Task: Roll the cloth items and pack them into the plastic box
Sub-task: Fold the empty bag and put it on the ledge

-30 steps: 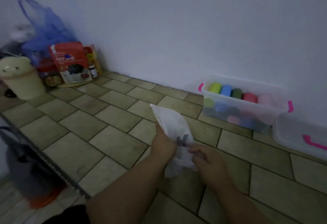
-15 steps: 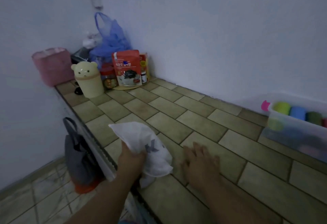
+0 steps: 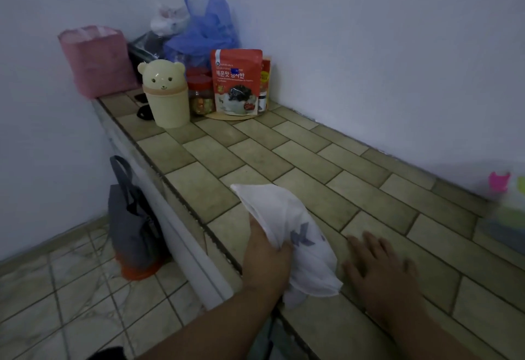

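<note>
Rightward, plastic box [image 3: 508,217], blurred rolls inside

The right hand [image 3: 377,267] has been taken off the white cloth [image 3: 295,234] and laid flat on the tabletop [image 3: 284,158] beside it; the cloth is now gripped by the left hand [image 3: 267,254] alone.

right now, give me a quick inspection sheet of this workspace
surface: tiled counter, bare in the middle
job's things: white cloth bunched, unrolled; plastic box at right edge, blurred
clutter: bear-lid container, red pouch, jars, blue bag, pink bag in far corner
grips: left hand shut on the cloth; right hand open, flat on the counter
cables: nothing seen
surroundings: white walls; grey bag on the floor beside the counter
</note>
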